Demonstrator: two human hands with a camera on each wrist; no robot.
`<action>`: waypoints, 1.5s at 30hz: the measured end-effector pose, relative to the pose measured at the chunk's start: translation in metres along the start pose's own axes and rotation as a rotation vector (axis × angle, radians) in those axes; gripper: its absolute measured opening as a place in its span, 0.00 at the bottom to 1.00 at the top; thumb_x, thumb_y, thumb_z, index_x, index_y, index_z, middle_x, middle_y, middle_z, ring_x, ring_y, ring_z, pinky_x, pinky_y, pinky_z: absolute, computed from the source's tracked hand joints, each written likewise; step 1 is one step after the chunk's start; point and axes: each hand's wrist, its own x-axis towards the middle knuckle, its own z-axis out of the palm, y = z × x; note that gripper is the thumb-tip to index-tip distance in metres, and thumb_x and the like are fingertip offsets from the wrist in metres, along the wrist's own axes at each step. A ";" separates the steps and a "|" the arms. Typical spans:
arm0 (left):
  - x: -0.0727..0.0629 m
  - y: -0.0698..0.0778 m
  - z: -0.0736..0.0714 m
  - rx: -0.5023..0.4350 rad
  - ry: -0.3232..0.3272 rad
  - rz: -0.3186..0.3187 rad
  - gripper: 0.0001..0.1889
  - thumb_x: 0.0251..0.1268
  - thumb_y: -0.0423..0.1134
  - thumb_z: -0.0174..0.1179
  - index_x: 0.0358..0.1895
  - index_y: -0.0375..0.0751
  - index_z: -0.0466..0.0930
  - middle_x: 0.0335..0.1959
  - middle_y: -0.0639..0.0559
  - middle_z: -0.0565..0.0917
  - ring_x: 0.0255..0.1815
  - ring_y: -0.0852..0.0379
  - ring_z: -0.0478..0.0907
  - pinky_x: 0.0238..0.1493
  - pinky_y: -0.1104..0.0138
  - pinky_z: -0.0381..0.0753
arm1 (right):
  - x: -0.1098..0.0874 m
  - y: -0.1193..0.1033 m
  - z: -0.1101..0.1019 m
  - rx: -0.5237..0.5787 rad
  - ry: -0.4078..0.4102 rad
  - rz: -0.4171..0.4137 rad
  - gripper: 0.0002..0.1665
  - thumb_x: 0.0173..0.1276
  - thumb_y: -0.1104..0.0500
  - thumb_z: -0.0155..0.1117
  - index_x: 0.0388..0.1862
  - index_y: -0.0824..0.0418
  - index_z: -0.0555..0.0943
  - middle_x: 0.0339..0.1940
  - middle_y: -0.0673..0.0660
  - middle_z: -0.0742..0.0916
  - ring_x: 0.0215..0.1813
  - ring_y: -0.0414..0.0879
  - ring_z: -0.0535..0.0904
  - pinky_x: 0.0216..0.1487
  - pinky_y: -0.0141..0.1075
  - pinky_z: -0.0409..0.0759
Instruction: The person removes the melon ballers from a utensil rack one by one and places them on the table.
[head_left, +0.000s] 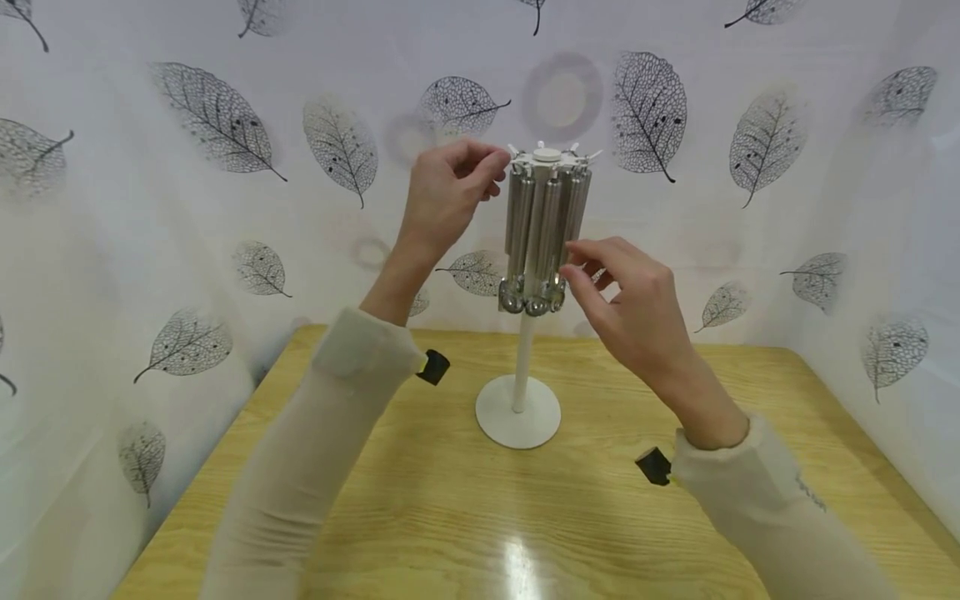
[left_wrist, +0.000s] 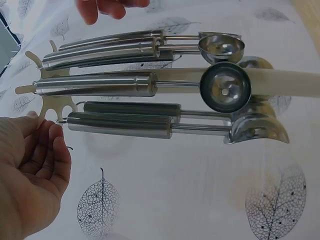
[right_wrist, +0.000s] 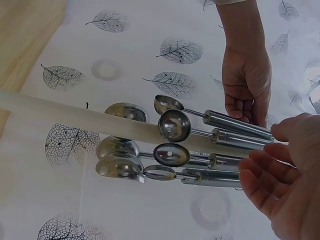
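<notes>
Several steel melon ballers (left_wrist: 225, 87) hang scoop-down from a white stand (head_left: 517, 412) with a pronged top. Their hollow steel handles (head_left: 551, 208) sit close together around the pole. At the top left of the stand, my left hand (head_left: 450, 183) pinches one of the prongs between thumb and fingertips. My right hand (head_left: 630, 300) is at the right side of the lower handles, thumb and fingers apart and loosely bent. In the left wrist view, a gap shows between the right fingertips (left_wrist: 110, 7) and the handles.
The stand's round base rests on a wood-grain table (head_left: 420, 500) near its back edge. White cloth (head_left: 555, 75) printed with dark leaves hangs behind and at both sides. A black wrist-camera piece (head_left: 432, 367) juts from the left cuff, another (head_left: 654, 466) from the right.
</notes>
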 end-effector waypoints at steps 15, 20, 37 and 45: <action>-0.010 0.009 0.006 0.010 0.030 -0.009 0.07 0.76 0.33 0.67 0.44 0.30 0.87 0.37 0.45 0.86 0.36 0.54 0.82 0.42 0.67 0.84 | 0.010 -0.017 0.011 0.051 0.109 0.010 0.11 0.71 0.69 0.73 0.48 0.76 0.86 0.37 0.63 0.89 0.34 0.49 0.85 0.39 0.21 0.78; -0.013 0.010 0.008 0.032 0.038 0.002 0.07 0.75 0.34 0.67 0.42 0.31 0.87 0.34 0.48 0.86 0.33 0.55 0.81 0.37 0.69 0.79 | 0.014 -0.021 0.015 0.025 0.134 0.057 0.11 0.71 0.67 0.75 0.47 0.75 0.87 0.38 0.63 0.91 0.33 0.50 0.86 0.39 0.20 0.78; -0.015 0.011 0.007 0.050 0.046 0.013 0.07 0.75 0.34 0.68 0.42 0.32 0.87 0.32 0.48 0.86 0.31 0.56 0.81 0.34 0.70 0.76 | 0.018 -0.033 0.042 0.085 0.086 0.258 0.16 0.74 0.67 0.71 0.54 0.77 0.84 0.45 0.67 0.91 0.38 0.55 0.91 0.39 0.44 0.90; -0.015 0.010 0.008 0.041 0.044 0.019 0.07 0.74 0.34 0.68 0.42 0.30 0.87 0.33 0.48 0.86 0.31 0.56 0.81 0.35 0.70 0.77 | 0.021 -0.032 0.050 0.151 0.082 0.316 0.15 0.77 0.67 0.68 0.55 0.76 0.83 0.45 0.67 0.91 0.39 0.55 0.91 0.39 0.43 0.90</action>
